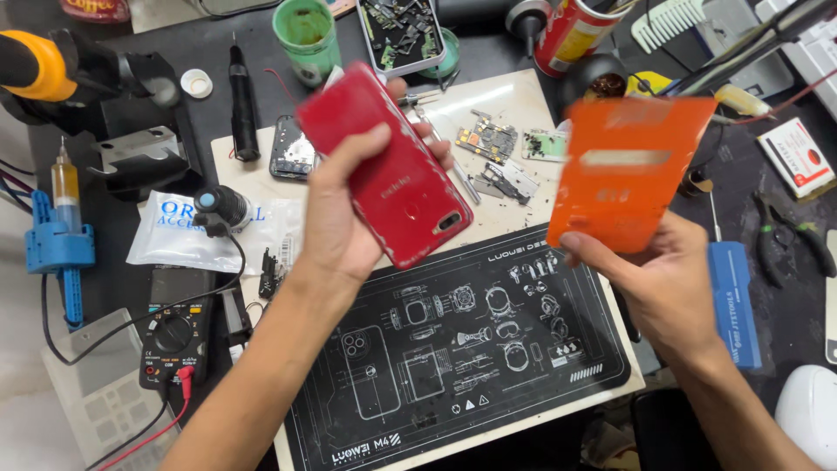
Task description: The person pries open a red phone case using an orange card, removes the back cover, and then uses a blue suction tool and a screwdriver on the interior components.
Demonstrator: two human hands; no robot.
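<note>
**Red phone in one hand, orange sheet in the other**

Red glossy smartphone (388, 166), rear side up, sits in your left hand (336, 209) above the workbench. Your fingers wrap its far long edge and your thumb presses across the near edge, a firm closed clasp with the palm under the case. The shell looks smooth and shiny, rounded at the corners, with a small oval camera window near its lower end. Your left forearm rises from the lower left, wrist bent so the phone tilts diagonally.

Your right hand (663, 279) pinches a flat orange rectangular sheet (628, 170) by its lower edge, thumb on the near face and fingers behind. The sheet is thin and blurred by motion, with a pale strip across its middle; what it is made of you cannot tell. It stands nearly upright, well apart from the phone. The right forearm enters from the lower right.

Beneath both hands lies a black repair mat with white line drawings (453, 349), resting on a pale board. On that board, beyond the phone, lie small green circuit boards (488, 139) and an opened dark phone body (292, 148). A black multimeter with a red lead (174, 340) sits at the left, and a blue flat tool case (732, 301) lies just beside your right wrist.
</note>
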